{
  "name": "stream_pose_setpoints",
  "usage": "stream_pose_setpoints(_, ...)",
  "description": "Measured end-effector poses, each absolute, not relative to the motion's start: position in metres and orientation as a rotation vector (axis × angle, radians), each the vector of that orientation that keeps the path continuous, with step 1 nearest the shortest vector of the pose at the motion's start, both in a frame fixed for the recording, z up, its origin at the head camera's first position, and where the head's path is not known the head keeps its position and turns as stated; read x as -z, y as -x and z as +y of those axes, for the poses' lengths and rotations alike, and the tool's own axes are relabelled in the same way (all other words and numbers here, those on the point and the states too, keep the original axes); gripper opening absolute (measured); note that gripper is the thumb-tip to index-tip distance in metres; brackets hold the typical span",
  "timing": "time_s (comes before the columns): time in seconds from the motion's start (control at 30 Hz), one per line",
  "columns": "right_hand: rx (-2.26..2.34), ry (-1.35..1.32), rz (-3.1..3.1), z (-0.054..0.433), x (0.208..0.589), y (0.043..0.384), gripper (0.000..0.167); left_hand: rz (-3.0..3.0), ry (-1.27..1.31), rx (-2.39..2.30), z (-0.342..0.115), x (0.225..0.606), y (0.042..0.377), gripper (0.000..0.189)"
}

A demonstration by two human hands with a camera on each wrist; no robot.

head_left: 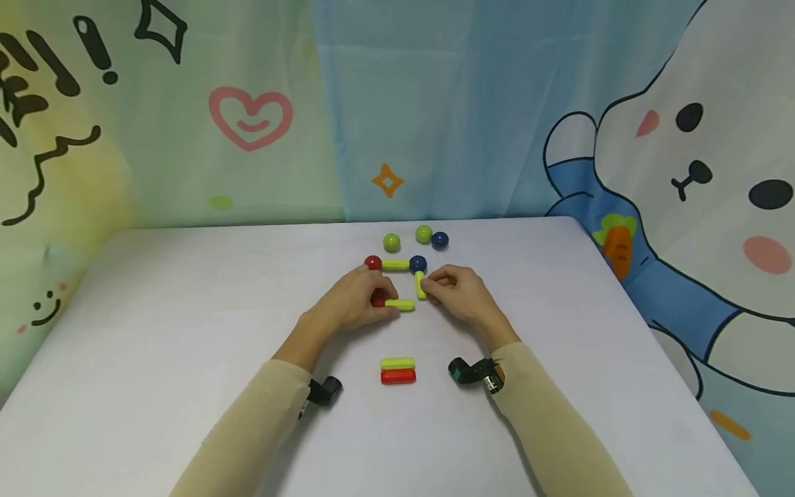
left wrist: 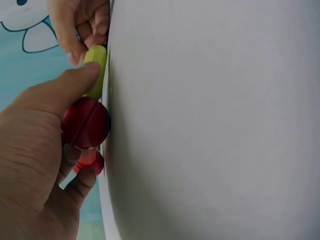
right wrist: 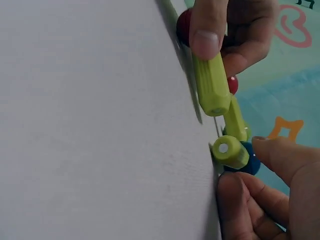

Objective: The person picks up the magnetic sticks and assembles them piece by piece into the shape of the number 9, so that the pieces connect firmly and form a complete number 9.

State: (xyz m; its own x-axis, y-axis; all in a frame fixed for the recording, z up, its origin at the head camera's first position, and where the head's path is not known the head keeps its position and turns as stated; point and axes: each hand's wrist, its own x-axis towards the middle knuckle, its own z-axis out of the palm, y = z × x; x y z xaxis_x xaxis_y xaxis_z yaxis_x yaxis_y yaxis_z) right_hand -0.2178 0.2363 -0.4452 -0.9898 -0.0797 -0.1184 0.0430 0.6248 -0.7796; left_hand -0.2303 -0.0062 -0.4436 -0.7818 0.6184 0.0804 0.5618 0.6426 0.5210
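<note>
My left hand grips the lower red ball, its thumb lying along a yellow-green stick joined to that ball. A short orange-red stick, mostly covered by the left fingers, runs toward the upper red ball. From there another yellow-green stick reaches a dark blue ball. My right hand pinches a third yellow-green stick that extends from the blue ball toward me. Between the near ends of the two held sticks a small gap shows.
Behind the shape lie two green balls and a second blue ball. Closer to me, a loose yellow-green stick lies alongside a red stick. A printed curtain hangs behind the white table.
</note>
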Motion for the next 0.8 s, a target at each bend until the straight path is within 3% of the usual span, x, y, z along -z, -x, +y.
stream_pose_setpoints(0.23,1.252,0.187,2.823,0.245,0.442,0.223,0.033,2.758,-0.990,-0.845,-0.006,0.447,0.228,0.021)
stream_pose_setpoints(0.6,1.218,0.167,2.900,0.250,0.422,0.255,0.062,2.768,-1.014,-0.819,-0.008,0.447,0.230,0.023)
stream_pose_setpoints(0.8,1.068,0.228,2.887,0.250,0.429,0.269,0.064,2.766,-1.044,-0.775,-0.010,0.447,0.228,0.023)
